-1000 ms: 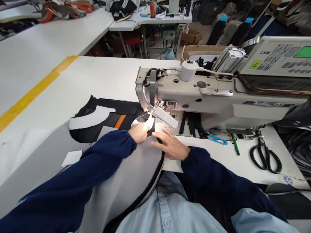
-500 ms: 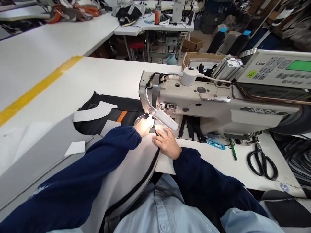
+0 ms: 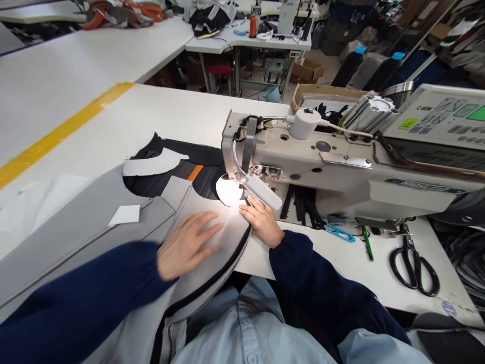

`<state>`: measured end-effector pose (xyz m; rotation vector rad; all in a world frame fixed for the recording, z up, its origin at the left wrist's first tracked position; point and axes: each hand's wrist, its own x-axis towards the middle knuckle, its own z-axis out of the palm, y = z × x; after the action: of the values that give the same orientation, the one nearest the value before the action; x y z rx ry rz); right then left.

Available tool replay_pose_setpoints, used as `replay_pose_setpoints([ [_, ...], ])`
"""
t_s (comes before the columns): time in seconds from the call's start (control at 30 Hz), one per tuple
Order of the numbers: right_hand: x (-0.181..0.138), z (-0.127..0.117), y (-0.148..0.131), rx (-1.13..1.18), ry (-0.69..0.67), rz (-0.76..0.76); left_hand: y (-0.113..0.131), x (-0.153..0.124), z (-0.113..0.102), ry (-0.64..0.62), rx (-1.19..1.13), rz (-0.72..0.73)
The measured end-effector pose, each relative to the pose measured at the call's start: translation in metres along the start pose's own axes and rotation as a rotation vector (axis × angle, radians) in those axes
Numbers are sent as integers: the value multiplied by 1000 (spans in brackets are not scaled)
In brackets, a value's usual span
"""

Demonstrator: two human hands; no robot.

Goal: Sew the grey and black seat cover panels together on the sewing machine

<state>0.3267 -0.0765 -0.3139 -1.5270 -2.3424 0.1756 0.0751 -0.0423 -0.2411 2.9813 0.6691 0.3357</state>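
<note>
My left hand [image 3: 189,245], slightly blurred, is open with fingers apart over the pale grey fabric piece [image 3: 217,232]. Holding down the right edge of that fabric, close to the needle area, my right hand [image 3: 263,222] has its fingers laid on top; its thumb is hidden. A brightly lit white round patch [image 3: 229,192] lies beneath the head of the sewing machine [image 3: 303,156], left of its lamp [image 3: 264,192]. Black quilted fabric [image 3: 151,184] with an orange strip [image 3: 195,172] spreads to the left, joined or overlapped by grey panels; which, I cannot tell.
Black-handled scissors [image 3: 415,268], a green pen [image 3: 367,243] and a blue thread snipper [image 3: 340,232] lie on the right of the table. Black strips [image 3: 301,202] sit beside the needle area. A control panel [image 3: 435,119] stands at upper right. Yellow tape [image 3: 71,129] crosses the white table.
My left hand has let go near the needle and moved back toward me, its fingers spreading. The white round patch now shows uncovered. My right hand stays nearly in place.
</note>
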Motion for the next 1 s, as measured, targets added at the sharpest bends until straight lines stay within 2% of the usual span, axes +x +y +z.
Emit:
replay_pose_setpoints([
  [0.07, 0, 2, -3, -1, -3, -21, -3, -49, 3, -44, 84, -42],
  [0.13, 2, 5, -9, -20, 2, -40, -19, -81, 12, -73, 103, -106],
  [0.23, 8, 12, -23, -82, 23, -33, -58, -92, 19, -154, 61, -129],
  [0.37, 16, 18, -44, -154, 47, 0, -99, -61, 0, -244, 33, -84],
  [0.47, 17, 17, -53, -111, 50, -9, -103, -12, -14, -211, 133, -37],
  [0.57, 6, 14, -60, 38, 88, -10, -97, 44, -11, -186, 235, 26],
  [0.7, -27, 10, -79, 417, 183, 77, -109, 96, -3, -312, 341, 91],
  [0.77, -41, 11, -92, 687, 172, 189, -121, 104, -12, -430, 401, 118],
  [0.87, -36, 14, -108, 1083, 64, 389, -121, 101, -50, -573, 450, 131],
  [0.93, -14, 16, -115, 1185, 18, 435, -97, 93, -81, -568, 438, 78],
  [1.0, 16, 15, -115, 1014, 59, 351, -55, 82, -102, -542, 314, -42],
])
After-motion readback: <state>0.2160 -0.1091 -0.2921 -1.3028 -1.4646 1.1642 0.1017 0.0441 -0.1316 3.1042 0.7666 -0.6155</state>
